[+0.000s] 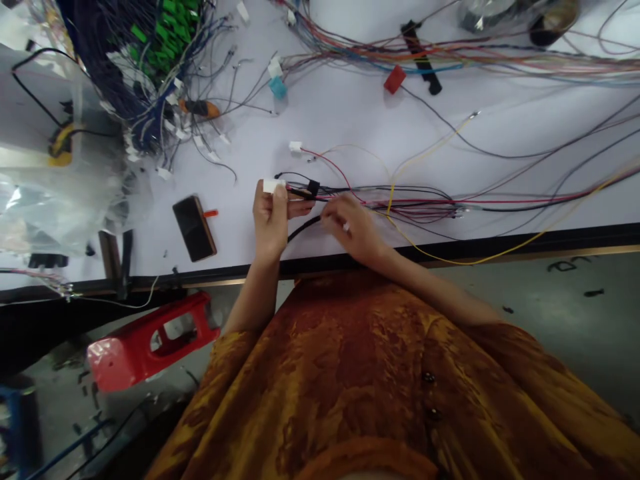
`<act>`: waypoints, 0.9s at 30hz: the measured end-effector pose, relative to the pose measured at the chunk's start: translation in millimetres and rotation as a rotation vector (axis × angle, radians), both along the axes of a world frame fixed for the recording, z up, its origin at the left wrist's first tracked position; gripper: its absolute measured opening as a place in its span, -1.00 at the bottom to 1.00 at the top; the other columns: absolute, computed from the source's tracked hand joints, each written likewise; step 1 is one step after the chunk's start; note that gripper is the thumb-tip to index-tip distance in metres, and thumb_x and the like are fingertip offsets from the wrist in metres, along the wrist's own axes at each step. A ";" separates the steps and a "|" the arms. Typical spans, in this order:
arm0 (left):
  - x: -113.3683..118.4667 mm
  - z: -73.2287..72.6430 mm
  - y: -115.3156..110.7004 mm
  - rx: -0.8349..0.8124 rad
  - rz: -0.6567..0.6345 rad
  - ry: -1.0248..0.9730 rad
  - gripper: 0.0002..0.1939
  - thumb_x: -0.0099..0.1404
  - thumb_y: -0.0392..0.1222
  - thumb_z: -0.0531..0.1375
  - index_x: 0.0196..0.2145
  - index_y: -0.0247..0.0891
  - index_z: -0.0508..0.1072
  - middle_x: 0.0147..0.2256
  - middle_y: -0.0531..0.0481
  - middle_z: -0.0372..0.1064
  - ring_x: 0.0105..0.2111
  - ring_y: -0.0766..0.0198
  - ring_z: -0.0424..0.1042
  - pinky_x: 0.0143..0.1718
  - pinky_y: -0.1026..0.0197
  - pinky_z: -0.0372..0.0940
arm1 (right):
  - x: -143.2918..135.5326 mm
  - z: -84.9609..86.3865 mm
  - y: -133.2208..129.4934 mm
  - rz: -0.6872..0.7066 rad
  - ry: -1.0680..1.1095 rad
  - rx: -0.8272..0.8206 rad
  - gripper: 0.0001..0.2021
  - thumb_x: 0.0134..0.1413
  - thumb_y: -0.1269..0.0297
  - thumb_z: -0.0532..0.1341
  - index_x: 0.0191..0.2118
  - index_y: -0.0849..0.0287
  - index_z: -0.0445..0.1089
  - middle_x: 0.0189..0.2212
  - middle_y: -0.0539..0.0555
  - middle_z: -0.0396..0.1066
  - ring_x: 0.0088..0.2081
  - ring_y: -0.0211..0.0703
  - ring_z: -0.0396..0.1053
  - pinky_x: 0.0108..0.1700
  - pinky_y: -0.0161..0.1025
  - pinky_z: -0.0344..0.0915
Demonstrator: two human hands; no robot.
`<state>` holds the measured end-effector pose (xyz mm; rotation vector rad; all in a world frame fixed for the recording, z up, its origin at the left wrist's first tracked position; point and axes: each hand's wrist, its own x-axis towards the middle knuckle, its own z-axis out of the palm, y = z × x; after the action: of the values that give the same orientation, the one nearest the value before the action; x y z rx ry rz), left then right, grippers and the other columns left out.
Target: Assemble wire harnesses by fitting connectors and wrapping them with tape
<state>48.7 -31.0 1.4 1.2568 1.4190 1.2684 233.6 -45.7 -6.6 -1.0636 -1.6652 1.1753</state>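
Observation:
My left hand is closed on a white connector, thumb on top, at the left end of a wire harness. Black wires and a black wrapped piece lie just right of its fingers. Below the harness, my right hand has its fingers curled together. A thin black strip runs from its fingertips down toward my left wrist; whether it is tape or tubing I cannot tell. A small white connector on a red wire lies above. A yellow wire crosses the harness.
A phone lies left of my hands. Behind it are blue cables with green connectors and plastic bags. Long coloured wires, a red connector and a black tool lie at the back. A red plastic stool stands below the table edge.

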 end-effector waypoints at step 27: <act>33.8 10.6 4.3 0.003 -0.143 0.139 -0.69 0.37 0.11 0.25 -0.25 -0.18 0.59 -0.26 -0.05 0.59 -0.29 0.26 0.60 -0.24 0.20 0.52 | 14.1 -2.3 -4.1 -0.077 0.064 -0.055 -0.76 0.28 0.18 0.15 -0.03 0.15 0.38 -0.09 0.19 0.45 -0.23 -0.11 0.44 -0.17 -0.12 0.48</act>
<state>82.5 -26.7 11.9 1.4457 1.3966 1.1047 247.7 -49.9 -8.9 -1.1033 -1.5367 1.1991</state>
